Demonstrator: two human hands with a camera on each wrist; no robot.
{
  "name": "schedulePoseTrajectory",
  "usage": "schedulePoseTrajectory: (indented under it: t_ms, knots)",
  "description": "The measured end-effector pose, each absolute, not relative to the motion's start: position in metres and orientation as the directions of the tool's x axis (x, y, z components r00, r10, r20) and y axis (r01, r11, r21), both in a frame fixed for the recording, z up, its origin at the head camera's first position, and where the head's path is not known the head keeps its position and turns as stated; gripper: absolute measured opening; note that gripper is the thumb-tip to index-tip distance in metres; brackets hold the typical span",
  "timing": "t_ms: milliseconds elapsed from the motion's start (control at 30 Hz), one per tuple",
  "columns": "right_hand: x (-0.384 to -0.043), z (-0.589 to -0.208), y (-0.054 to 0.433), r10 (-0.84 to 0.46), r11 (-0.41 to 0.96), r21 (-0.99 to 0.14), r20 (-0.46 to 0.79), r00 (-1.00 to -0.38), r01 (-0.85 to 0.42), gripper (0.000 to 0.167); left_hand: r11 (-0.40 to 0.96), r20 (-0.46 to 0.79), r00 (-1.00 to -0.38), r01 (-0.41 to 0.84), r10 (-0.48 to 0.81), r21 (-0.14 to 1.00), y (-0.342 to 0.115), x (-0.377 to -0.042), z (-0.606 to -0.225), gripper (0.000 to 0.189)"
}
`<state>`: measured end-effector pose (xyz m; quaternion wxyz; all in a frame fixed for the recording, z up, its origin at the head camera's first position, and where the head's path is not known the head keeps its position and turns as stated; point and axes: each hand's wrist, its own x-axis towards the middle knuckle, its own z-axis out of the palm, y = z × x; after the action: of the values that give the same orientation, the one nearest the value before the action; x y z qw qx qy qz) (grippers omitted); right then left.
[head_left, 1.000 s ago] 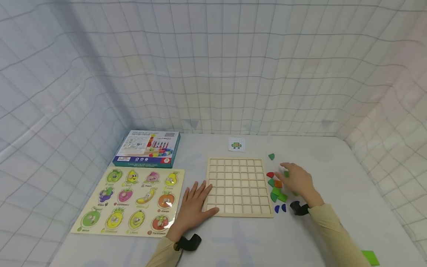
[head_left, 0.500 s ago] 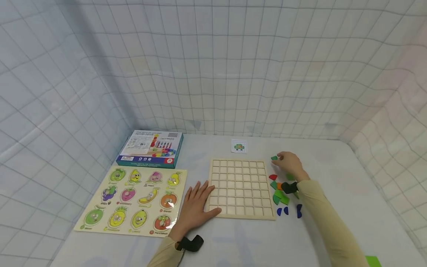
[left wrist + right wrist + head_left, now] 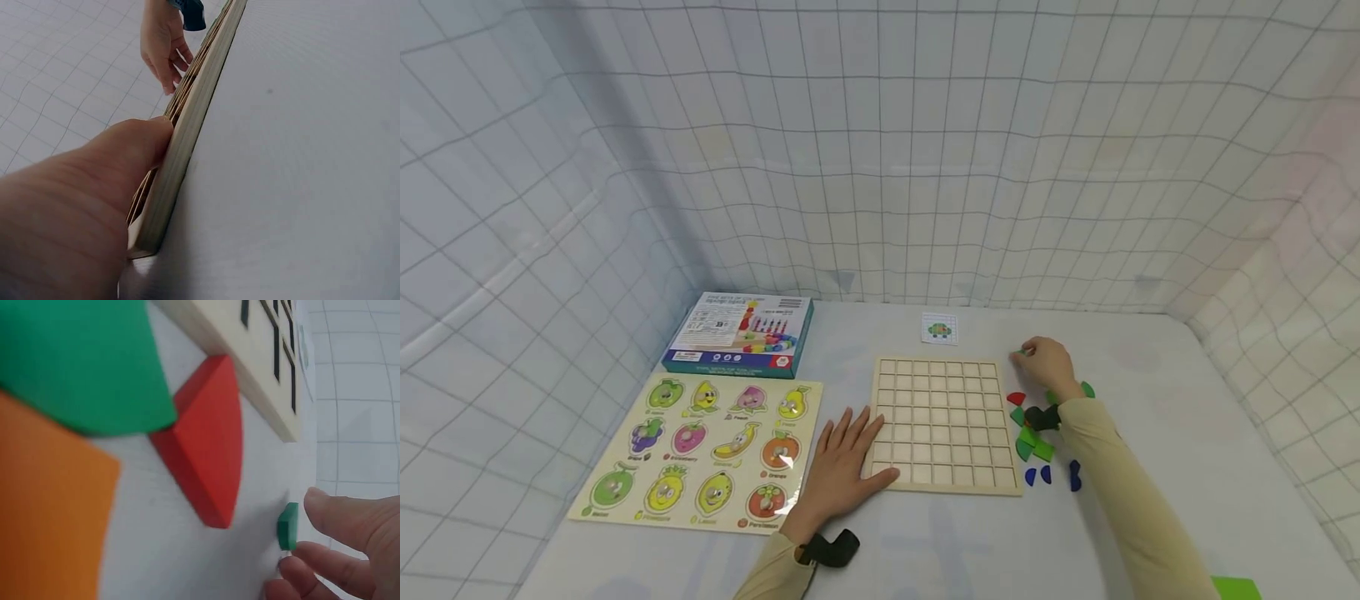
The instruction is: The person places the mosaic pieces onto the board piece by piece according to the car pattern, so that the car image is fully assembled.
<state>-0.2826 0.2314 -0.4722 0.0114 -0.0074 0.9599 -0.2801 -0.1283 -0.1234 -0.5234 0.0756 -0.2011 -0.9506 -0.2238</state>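
Observation:
Spread out flat, my left hand (image 3: 837,473) rests over the left edge of the wooden grid board (image 3: 951,489). In the left wrist view its thumb (image 3: 147,134) lies on the board's rim. My right hand (image 3: 1047,365) is past the board's far right corner, fingers curled round a small green quarter-circle piece (image 3: 287,526). An index fingertip touches that piece, which is mostly hidden in the head view. Nearer me lie a red piece (image 3: 1016,398), another green quarter-circle (image 3: 1017,417), green squares (image 3: 1042,451) and blue half-circles (image 3: 1047,474). An orange piece (image 3: 47,506) shows in the right wrist view.
A small pattern card (image 3: 939,328) lies behind the board. To the left are a fruit puzzle board (image 3: 730,467) and a boxed toy set (image 3: 737,333). A bright green item (image 3: 1236,588) sits at the lower right. Grid-patterned sheets (image 3: 925,167) enclose the table.
My right hand has moved away from me, from above the loose pieces to the far green quarter-circle, and its fingers have come round it. My left hand stays on the board.

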Motion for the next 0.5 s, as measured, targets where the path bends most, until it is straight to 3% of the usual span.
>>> schedulePoseTrajectory:
  t_ms: [500]
  knots:
    - [-0.286, -0.479, 0.242, 0.014, 0.761, -0.646, -0.069, -0.998, 0.055, 0.035, 0.818, 0.231, -0.913, 0.404, 0.335, 0.409, -0.122, -0.128, -0.522, 0.08]
